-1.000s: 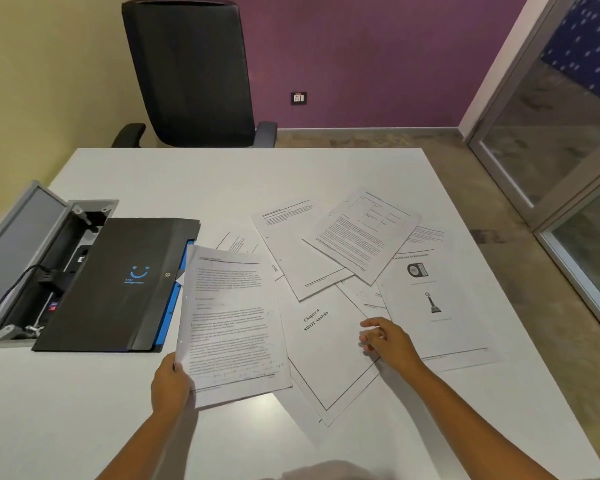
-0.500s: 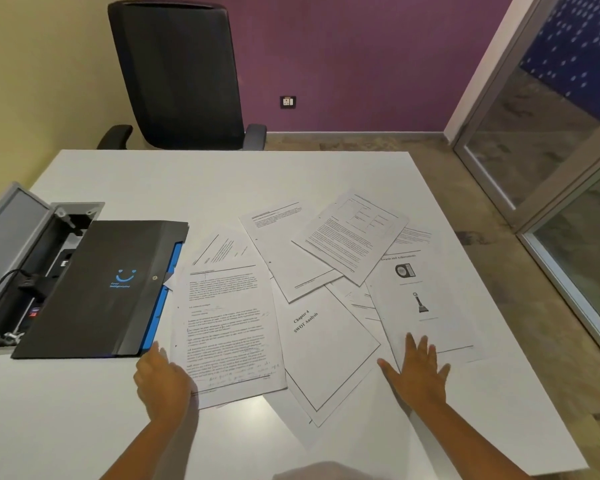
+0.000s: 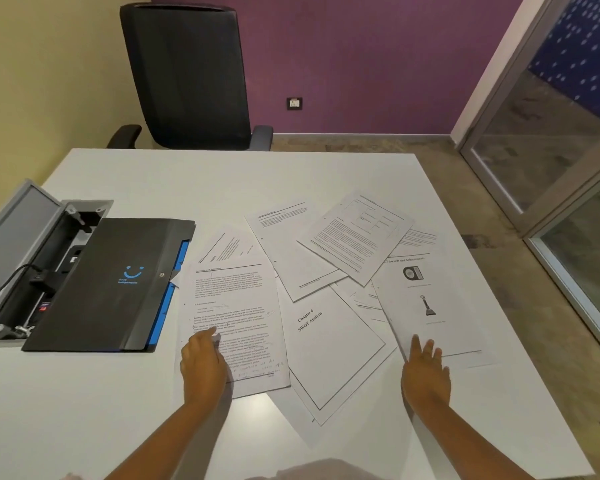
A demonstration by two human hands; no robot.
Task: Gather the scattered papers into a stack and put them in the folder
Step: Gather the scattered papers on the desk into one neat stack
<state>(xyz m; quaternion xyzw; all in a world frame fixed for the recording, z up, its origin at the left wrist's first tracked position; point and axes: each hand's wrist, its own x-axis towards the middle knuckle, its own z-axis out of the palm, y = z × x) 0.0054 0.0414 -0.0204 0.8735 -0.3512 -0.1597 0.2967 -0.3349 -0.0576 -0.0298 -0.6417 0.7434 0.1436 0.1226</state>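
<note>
Several printed white papers lie scattered and overlapping across the middle and right of the white table [image 3: 222,181]. A dense text sheet [image 3: 232,306] lies at the left of the spread, and my left hand [image 3: 203,367] rests flat on its lower left part. A "Chapter 4 SWOT Analysis" page [image 3: 326,351] lies beside it. My right hand [image 3: 426,375] lies flat, fingers apart, on the near edge of the page with two pictures [image 3: 426,303]. The black folder [image 3: 111,285], closed, with a blue smile logo and blue edge, lies to the left.
An open grey cable box [image 3: 18,258] with a plugged cable is sunk in the table at the far left, under the folder's left edge. A black office chair [image 3: 187,77] stands behind the table. A glass door [image 3: 551,133] is at the right.
My left hand lowered the text sheet it held onto the table, then slid onto it. My right hand moved right from the SWOT page and spread flat on the picture page's near edge.
</note>
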